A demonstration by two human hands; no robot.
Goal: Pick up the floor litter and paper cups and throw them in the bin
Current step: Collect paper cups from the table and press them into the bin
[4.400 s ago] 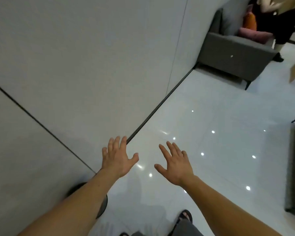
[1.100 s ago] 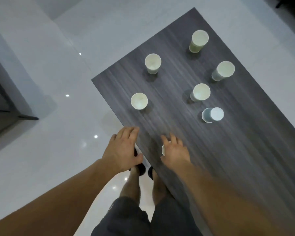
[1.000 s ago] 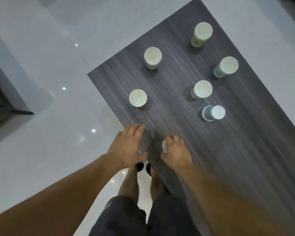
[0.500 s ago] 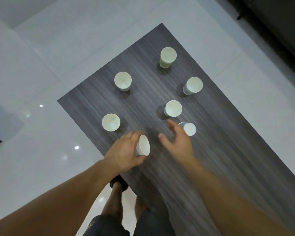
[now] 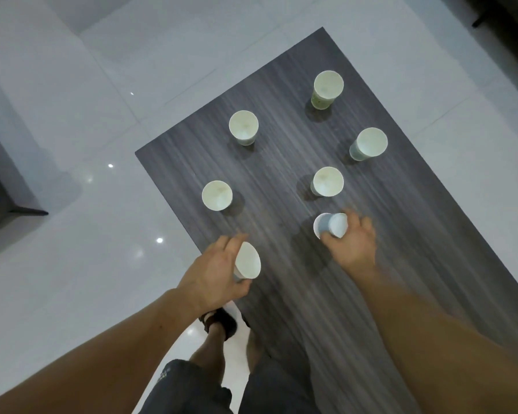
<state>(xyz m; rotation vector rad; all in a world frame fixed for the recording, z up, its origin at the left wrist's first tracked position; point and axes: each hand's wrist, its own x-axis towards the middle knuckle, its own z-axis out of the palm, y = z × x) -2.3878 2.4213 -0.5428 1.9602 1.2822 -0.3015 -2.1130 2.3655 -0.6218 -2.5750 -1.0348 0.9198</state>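
Several paper cups stand on a dark wood-grain table (image 5: 401,222). My left hand (image 5: 213,276) grips one white paper cup (image 5: 247,264), tilted with its mouth to the right, above the table's near left edge. My right hand (image 5: 353,243) closes its fingers round a pale blue cup lying on its side (image 5: 329,225), its base towards my palm. Upright cups stand at the left (image 5: 216,195), the far left (image 5: 243,127), the middle (image 5: 328,182), the far right (image 5: 370,143), and a greenish one (image 5: 326,88) at the back.
Glossy white floor tiles (image 5: 87,264) surround the table. A dark piece of furniture (image 5: 0,186) stands at the left edge, another dark one (image 5: 509,13) at the top right. My sandalled feet (image 5: 222,321) are at the table's near corner.
A second ago my right hand took the near cup; it passed to my left hand, which holds it now. My right hand has moved right and forward onto the fallen blue cup.
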